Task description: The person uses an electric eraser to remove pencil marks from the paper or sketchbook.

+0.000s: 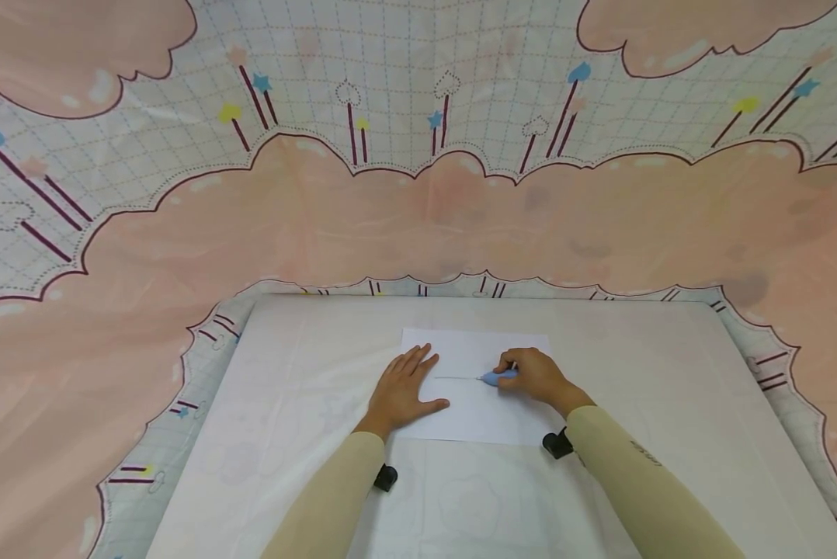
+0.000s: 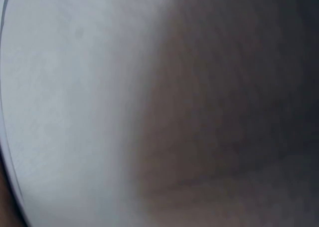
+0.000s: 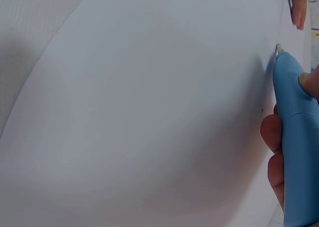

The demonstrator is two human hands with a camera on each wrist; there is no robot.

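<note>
A sheet of white paper point(image 1: 474, 423) lies on the white-covered table, with a thin straight dark line point(image 1: 453, 378) across its middle. My left hand point(image 1: 403, 394) rests on the paper's left part, fingers spread and thumb pointing right below the line. Between thumb and fingers my right hand point(image 1: 539, 378) grips a thick blue pen-shaped tool point(image 3: 299, 122). Its small pale tip point(image 3: 279, 48) points left, right at the line's right end. The right wrist view also shows a fingertip point(image 3: 299, 10) of the left hand beyond the tip. Blurred skin and a pale surface fill the left wrist view.
White cloth covers the table point(image 1: 307, 365), which reaches well past the paper on both sides. A patterned pink and white curtain point(image 1: 460, 217) hangs behind it and down its sides. Small black wrist cameras sit under both sleeves point(image 1: 342, 473).
</note>
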